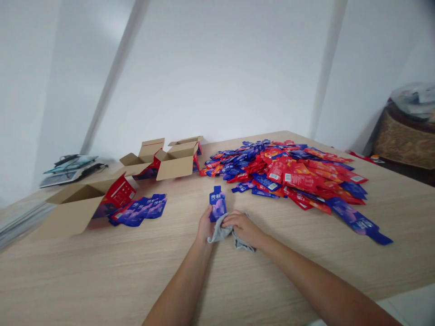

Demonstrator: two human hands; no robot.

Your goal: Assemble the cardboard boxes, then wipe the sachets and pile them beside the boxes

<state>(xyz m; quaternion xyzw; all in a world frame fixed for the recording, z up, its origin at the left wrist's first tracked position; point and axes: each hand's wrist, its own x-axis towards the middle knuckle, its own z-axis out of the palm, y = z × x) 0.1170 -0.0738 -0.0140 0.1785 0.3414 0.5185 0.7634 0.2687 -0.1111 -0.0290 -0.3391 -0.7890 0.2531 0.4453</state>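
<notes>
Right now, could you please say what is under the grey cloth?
The blue pouch lies partly under; its upper part shows, but the grey cloth hides part of its lower end.

The held blue pouch [217,206] bears two large white characters, apparently 纯耕. Left of it, overlapping blue pouches [156,207] show similar lettering, and a red box [119,194] unreadable fine print. Right of it, red pouches [304,182] carry barcodes [287,177] too small to read.
</notes>
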